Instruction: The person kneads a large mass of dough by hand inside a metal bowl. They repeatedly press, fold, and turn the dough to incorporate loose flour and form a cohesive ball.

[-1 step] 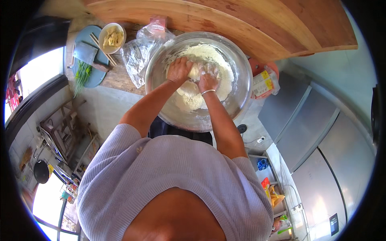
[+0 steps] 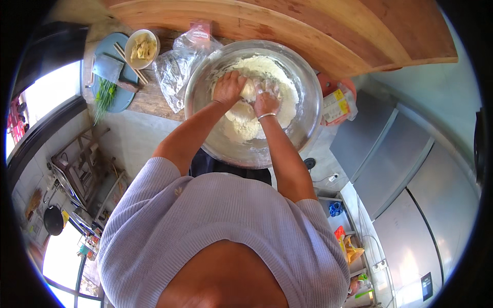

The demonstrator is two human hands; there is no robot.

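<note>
A wide metal basin (image 2: 199,126) holds loose pale flour (image 2: 290,105) and a mass of dough (image 2: 242,114). My left hand (image 2: 229,88) lies at the dough's upper left, its fingers bent and closed against it. My right hand (image 2: 267,100) presses into the dough from the right with curled fingers, which are coated in flour. A light bracelet (image 2: 266,116) circles my right wrist. The fingertips of both hands are partly hidden by dough and flour.
Left of the basin lie a crumpled clear plastic bag (image 2: 177,69), a bowl of yellowish food (image 2: 143,49), chopsticks (image 2: 128,61), and a blue board (image 2: 123,100) bearing a cleaver (image 2: 109,68) and green stalks (image 2: 105,95). A package (image 2: 339,105) sits at right; wooden boards (image 2: 308,31) rise behind.
</note>
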